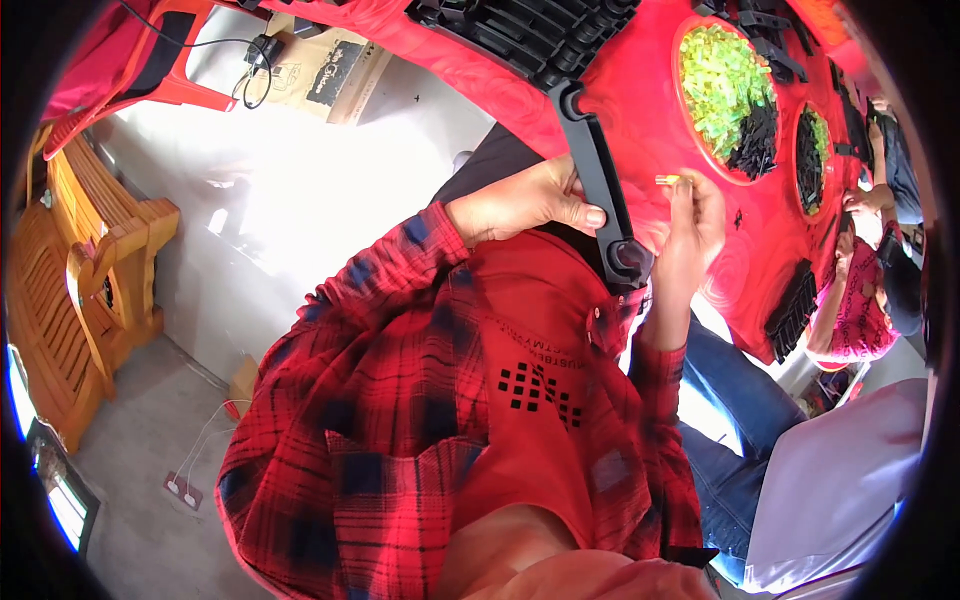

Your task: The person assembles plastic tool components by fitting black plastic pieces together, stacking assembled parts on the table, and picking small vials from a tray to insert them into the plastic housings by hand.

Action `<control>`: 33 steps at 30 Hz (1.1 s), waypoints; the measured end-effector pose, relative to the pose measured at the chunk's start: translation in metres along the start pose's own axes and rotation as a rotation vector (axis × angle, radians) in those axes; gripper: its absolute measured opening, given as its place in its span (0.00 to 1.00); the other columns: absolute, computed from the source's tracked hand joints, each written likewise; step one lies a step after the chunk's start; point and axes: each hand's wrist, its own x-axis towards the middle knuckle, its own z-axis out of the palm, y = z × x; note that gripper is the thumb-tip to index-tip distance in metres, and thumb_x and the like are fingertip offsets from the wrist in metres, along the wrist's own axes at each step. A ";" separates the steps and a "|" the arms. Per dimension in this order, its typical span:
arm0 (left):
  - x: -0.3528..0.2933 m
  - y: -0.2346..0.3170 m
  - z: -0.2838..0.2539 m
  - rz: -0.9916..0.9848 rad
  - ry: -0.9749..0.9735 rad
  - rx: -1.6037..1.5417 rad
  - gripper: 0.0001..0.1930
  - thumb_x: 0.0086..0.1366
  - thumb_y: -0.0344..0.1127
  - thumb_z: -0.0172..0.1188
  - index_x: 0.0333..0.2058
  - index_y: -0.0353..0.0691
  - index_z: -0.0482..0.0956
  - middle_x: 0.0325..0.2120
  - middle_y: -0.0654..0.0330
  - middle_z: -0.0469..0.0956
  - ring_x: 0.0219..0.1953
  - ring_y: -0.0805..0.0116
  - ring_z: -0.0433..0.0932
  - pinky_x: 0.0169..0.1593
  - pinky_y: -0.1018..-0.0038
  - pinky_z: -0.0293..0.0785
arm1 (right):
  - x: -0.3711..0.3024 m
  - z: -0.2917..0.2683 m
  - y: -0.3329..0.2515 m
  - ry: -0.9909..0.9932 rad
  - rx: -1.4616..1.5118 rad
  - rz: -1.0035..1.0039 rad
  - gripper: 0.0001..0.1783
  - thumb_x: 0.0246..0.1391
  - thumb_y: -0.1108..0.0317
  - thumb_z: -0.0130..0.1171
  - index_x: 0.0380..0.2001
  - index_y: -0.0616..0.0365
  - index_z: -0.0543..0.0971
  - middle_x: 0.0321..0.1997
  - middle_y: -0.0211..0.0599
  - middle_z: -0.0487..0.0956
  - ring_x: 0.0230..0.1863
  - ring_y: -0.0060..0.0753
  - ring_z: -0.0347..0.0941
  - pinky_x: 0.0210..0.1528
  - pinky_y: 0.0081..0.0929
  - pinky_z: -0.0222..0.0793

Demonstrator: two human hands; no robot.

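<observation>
A long black plastic bar with round openings at both ends point(597, 175) is gripped by my left hand point(535, 200), thumb on top and fingers beneath. My right hand point(692, 220) is to the right of the bar, pinching a small yellow-green plastic piece point(668, 180) between thumb and fingertips. The small piece is apart from the bar. Beyond my right hand, a round tray point(684, 120) holds many yellow-green pieces point(718, 80) and a heap of small black pieces point(756, 140).
A red-covered table point(640, 90) carries a stack of black bars point(530, 30), a second tray point(811, 160) of small parts and more black bars point(793, 310). Another person in a pink top point(860, 300) works at the right. A wooden chair point(100, 270) stands left.
</observation>
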 end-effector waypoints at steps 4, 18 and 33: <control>0.025 -0.010 -0.012 -0.042 -0.063 -0.047 0.25 0.64 0.36 0.65 0.57 0.38 0.68 0.46 0.63 0.78 0.48 0.70 0.77 0.54 0.71 0.74 | 0.035 -0.004 0.035 -0.108 -0.006 0.068 0.11 0.65 0.67 0.56 0.43 0.65 0.76 0.38 0.36 0.80 0.38 0.24 0.75 0.44 0.23 0.71; 0.031 -0.044 -0.020 -0.140 0.246 -0.430 0.19 0.71 0.43 0.56 0.55 0.40 0.73 0.47 0.62 0.79 0.48 0.70 0.78 0.55 0.67 0.73 | 0.036 0.016 0.021 -0.171 0.081 -0.028 0.09 0.62 0.72 0.59 0.44 0.63 0.79 0.38 0.33 0.80 0.38 0.20 0.76 0.41 0.19 0.75; 0.025 -0.048 -0.021 -0.046 0.307 -0.633 0.15 0.73 0.39 0.52 0.51 0.35 0.75 0.41 0.60 0.80 0.44 0.65 0.80 0.56 0.54 0.76 | 0.056 0.036 0.040 -0.173 -0.428 -0.641 0.09 0.50 0.71 0.68 0.37 0.53 0.83 0.31 0.28 0.79 0.34 0.27 0.74 0.44 0.28 0.58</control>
